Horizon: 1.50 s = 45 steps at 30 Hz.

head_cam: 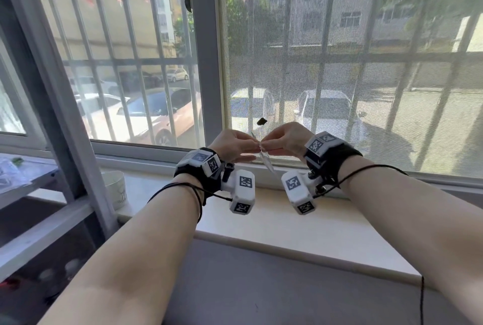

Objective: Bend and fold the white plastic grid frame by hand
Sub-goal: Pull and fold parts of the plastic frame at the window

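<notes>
A thin white plastic grid frame (267,161) is seen almost edge-on, as a narrow pale strip slanting down to the right between my hands. My left hand (234,145) and my right hand (283,140) meet in front of the window, fingertips pinched on the frame's upper part from either side. The strip's lower end hangs free above the sill. Its grid pattern is too thin to make out. Both wrists carry black straps with white marker blocks.
A pale windowsill (300,222) runs below my hands. Behind them is a mesh screen window (339,76) with bars outside. A white cup (116,188) stands on the sill at left. A metal shelf (26,180) sits at far left.
</notes>
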Tool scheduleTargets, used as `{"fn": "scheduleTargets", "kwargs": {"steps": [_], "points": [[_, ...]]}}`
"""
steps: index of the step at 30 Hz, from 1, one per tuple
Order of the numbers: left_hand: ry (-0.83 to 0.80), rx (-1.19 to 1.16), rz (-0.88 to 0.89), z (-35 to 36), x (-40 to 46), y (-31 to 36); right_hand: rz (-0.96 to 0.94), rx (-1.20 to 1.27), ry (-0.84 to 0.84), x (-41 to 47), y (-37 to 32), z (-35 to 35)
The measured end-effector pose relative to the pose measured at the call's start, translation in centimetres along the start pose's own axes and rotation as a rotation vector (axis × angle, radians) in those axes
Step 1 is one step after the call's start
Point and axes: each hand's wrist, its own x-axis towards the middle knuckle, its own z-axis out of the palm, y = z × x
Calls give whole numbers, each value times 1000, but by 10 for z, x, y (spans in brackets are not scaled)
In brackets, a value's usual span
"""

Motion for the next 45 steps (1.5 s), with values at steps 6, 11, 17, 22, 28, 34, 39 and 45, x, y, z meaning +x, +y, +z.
{"fn": "scheduleTargets", "kwargs": {"steps": [6, 11, 17, 22, 28, 34, 39, 45], "points": [[-3, -3, -12, -1, 6, 0, -4, 15, 15, 2, -1, -2], [-12, -2, -20, 2, 12, -2, -10, 4, 14, 2, 1, -7], [-22, -9, -25, -1, 14, -4, 15, 35, 6, 4, 2, -5], [-25, -35, -47, -2, 13, -5, 27, 24, -4, 5, 2, -4], [-20, -30, -81, -4, 12, -8, 55, 28, -7, 4, 5, -1], [-25, 0, -77, -3, 13, -8, 17, -51, -8, 5, 6, 0], [-38, 7, -74, -1, 15, -11, 8, -106, -16, 3, 7, -2], [-35, 5, -80, -5, 16, -18, 3, -139, -8, 1, 8, 2]]}}
